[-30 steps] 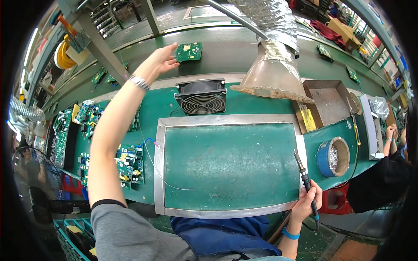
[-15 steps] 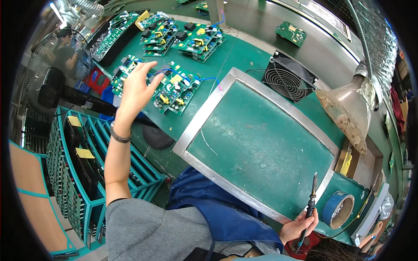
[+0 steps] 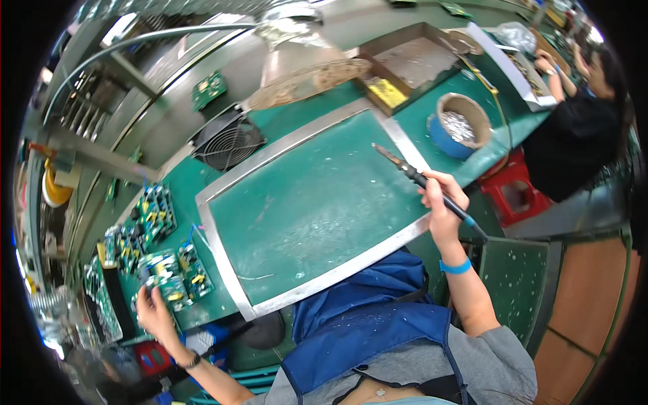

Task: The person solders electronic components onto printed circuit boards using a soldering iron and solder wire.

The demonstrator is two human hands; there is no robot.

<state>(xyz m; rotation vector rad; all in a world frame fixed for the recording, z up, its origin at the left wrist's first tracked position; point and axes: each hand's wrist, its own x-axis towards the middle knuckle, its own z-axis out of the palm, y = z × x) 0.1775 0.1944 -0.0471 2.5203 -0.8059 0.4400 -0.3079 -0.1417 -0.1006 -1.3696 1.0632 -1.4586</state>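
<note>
My right hand is closed around the handle of a soldering iron. Its bare tip slants up and left above the right part of a metal-framed green work area. At the left, my left hand is beside the near edge of several green circuit boards. Its fingers look apart and hold nothing that I can see, though blur hides whether they touch a board. More boards with yellow and blue parts are stacked just beyond.
A black fan and a stained lamp-like hood stand behind the frame. Right of it are a blue-sided round tub of silvery bits and a cardboard box. Another person works at far right, near a red stool.
The view has swung toward the right. My right hand has lifted the soldering iron, whose tip now points leftward over the framed area. My left hand has come to the boards' near edge.
</note>
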